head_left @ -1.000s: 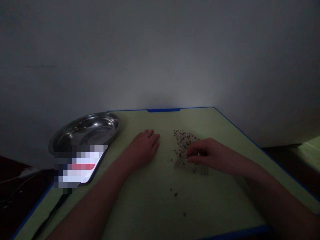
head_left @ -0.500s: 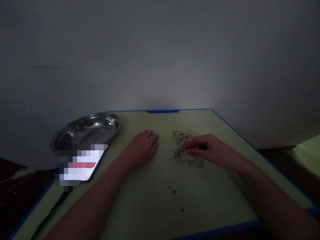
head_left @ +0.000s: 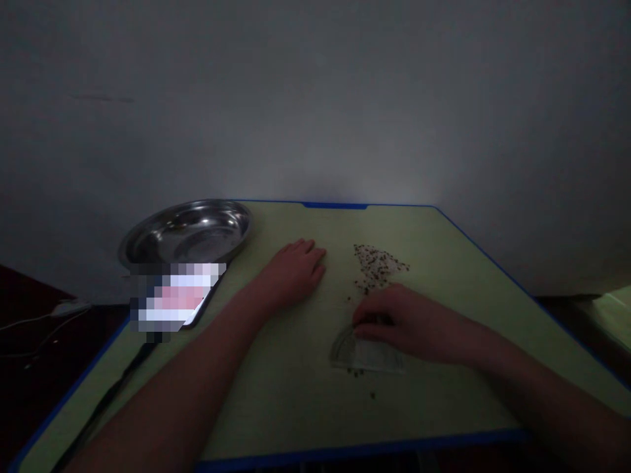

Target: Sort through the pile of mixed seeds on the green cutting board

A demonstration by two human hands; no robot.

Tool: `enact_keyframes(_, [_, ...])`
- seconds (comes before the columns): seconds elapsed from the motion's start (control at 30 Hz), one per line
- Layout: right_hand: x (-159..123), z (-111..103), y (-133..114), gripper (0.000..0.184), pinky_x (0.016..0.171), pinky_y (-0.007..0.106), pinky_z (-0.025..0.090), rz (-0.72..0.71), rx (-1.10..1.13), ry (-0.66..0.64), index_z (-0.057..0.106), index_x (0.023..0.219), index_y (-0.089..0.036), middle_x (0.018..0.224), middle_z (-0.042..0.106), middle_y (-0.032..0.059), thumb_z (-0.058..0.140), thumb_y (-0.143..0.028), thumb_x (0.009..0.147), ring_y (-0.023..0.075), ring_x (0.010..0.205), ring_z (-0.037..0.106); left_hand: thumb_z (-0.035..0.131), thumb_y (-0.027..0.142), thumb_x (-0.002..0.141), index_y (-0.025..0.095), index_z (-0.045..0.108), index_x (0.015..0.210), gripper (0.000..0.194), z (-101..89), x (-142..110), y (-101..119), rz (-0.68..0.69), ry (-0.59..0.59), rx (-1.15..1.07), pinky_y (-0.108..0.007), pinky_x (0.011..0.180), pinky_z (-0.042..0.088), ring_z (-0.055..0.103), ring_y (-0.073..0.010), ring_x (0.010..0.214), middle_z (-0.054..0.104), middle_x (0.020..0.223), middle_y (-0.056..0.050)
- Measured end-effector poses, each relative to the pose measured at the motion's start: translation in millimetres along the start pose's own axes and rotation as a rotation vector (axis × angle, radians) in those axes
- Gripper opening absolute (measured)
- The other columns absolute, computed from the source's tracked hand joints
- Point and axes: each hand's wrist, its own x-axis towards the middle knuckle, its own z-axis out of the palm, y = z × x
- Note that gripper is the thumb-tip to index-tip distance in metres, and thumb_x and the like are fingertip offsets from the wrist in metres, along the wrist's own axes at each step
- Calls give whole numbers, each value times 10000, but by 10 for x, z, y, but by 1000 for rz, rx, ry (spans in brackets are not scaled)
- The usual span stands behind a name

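My left hand [head_left: 296, 266] lies flat and open on the pale green table [head_left: 296, 401], fingers together, holding nothing. My right hand [head_left: 401, 323] is curled, fingertips pressed down on a clear semicircular plastic piece [head_left: 362, 355] that looks like a protractor. A small heap of dark seeds [head_left: 375, 263] lies just beyond the right hand. A few loose seeds [head_left: 359, 372] sit at the near edge of the clear piece.
A shiny steel bowl [head_left: 190, 233] stands at the table's far left corner. A phone [head_left: 177, 295] with a lit screen lies beside it, with a dark strap [head_left: 106, 404] trailing toward me. The blue table edge [head_left: 345, 452] runs close in front. Cables lie off the table at left.
My right hand has drawn the clear piece toward me, away from the seed heap, dragging a few seeds along. The left hand stays flat. The view has shifted slightly.
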Motion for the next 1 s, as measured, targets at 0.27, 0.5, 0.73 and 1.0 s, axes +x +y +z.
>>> enact_keyframes(0.27, [-235,123,-139,164,546,231,352,23,-6,-62,732,828,-204,697,699,-14,580,-246,872,102,584,564,366,323,947,159,551,1216,365,-12,13,5,2,-5,-4,-400,1015,386,513,-247,1178,567,1255,-133])
enact_keyframes(0.5, [-340,232,-196,144,578,227,383,15,89,-115,733,839,-211,742,718,-16,595,-236,868,112,634,602,344,320,952,146,554,1211,376,-18,11,10,11,-9,9,-397,1019,376,495,-249,1203,570,1243,-135])
enact_keyframes(0.73, [-406,198,-239,144,602,222,409,10,127,-108,733,879,-221,786,724,-14,595,-263,877,121,691,629,353,319,950,158,553,1214,368,-33,4,15,12,-7,6,-386,1004,387,510,-238,1175,570,1241,-123])
enact_keyframes(1.0, [-471,15,-177,145,570,233,407,38,107,-11,727,848,-238,730,692,-24,601,-305,873,114,625,577,362,325,941,144,561,1207,378,-13,6,-7,15,-2,-16,-410,1007,396,505,-262,1192,574,1243,-149])
